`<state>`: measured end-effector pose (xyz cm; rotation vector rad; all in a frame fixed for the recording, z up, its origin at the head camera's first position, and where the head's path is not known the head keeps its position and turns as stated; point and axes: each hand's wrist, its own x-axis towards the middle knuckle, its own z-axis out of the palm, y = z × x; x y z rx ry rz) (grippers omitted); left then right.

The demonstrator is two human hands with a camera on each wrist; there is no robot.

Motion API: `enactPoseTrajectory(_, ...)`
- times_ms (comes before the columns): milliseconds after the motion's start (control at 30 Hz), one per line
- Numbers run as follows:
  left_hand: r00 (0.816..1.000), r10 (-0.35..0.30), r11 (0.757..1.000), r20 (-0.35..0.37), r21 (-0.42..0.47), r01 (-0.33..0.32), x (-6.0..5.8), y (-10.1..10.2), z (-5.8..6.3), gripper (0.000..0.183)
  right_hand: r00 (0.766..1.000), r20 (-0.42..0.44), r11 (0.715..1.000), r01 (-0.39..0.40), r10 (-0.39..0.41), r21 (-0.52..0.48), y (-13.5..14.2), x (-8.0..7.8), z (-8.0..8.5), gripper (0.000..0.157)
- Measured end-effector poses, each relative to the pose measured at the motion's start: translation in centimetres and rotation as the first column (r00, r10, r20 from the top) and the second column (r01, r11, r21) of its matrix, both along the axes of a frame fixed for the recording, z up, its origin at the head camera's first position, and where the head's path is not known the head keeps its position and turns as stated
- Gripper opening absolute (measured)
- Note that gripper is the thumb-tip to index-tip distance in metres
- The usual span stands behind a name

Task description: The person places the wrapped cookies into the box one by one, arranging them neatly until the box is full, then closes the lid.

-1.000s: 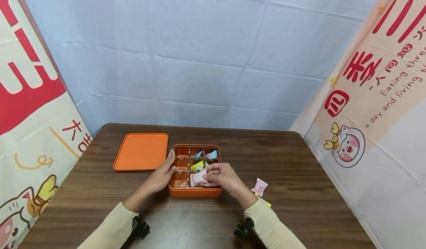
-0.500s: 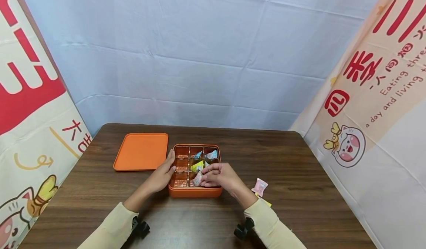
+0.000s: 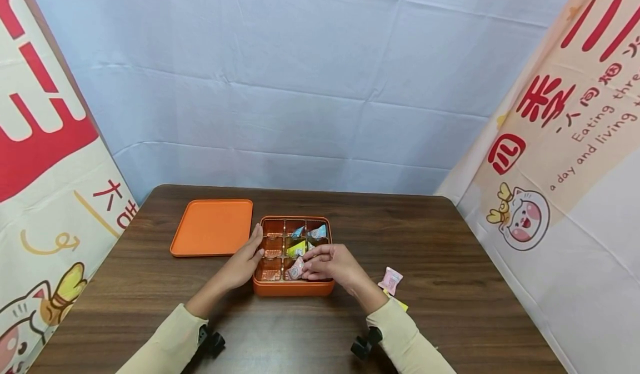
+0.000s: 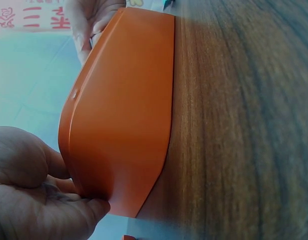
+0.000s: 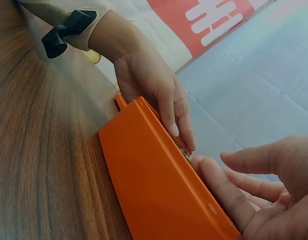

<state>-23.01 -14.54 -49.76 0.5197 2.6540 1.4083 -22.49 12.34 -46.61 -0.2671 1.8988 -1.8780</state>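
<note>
Touching box (image 3: 293, 290), wood-grain table (image 3: 290, 335), blue cloth (image 3: 300, 85) behind

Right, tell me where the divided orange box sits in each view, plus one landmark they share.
Head: orange box, below centre, slightly left.
Left wrist: orange box, left of centre, from near the top almost to the bottom.
Right wrist: orange box, lower middle, cut by the bottom edge.
Shared landmark: left hand, at the box's left side in head, lower left in left wrist, upper centre in right wrist.
</note>
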Motion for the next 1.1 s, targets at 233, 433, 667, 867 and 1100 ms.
enactPoseTrajectory(233, 1.000, 0.004, 1.000, 0.000, -0.005, -0.004, 0.0, 0.1, -0.1, 0.061, 1.000, 0.018, 1.000, -0.019, 0.020, -0.016, 0.3, -0.1, 0.0, 0.028)
enactPoseTrajectory(433, 1.000, -0.013, 1.000, 0.014, -0.005, 0.013, 0.0, 0.0, -0.1, 0.062, 0.998, 0.000, 0.998, -0.056, 0.056, -0.019, 0.6, -0.4, 0.0, 0.028)
enactPoseTrajectory(667, 1.000, -0.009, 1.000, 0.013, -0.003, 0.009, -0.1, 0.0, 0.0, 0.061, 0.997, -0.060, 0.996, -0.049, 0.054, 0.076, 2.1, -1.0, 1.0, 0.030)
enactPoseTrajectory(867, 1.000, -0.010, 1.000, 0.026, 0.006, 0.010, -0.1, -0.1, 0.1, 0.062, 0.994, -0.096, 0.993, -0.044, 0.055, 0.108, 3.6, -1.5, 2.0, 0.033)
enactPoseTrajectory(1100, 1.000, -0.013, 1.000, 0.028, 0.003, 0.013, -0.2, 0.0, -0.1, 0.062, 0.991, -0.116, 0.988, -0.048, 0.065, 0.144, 4.9, -1.9, 2.6, 0.036)
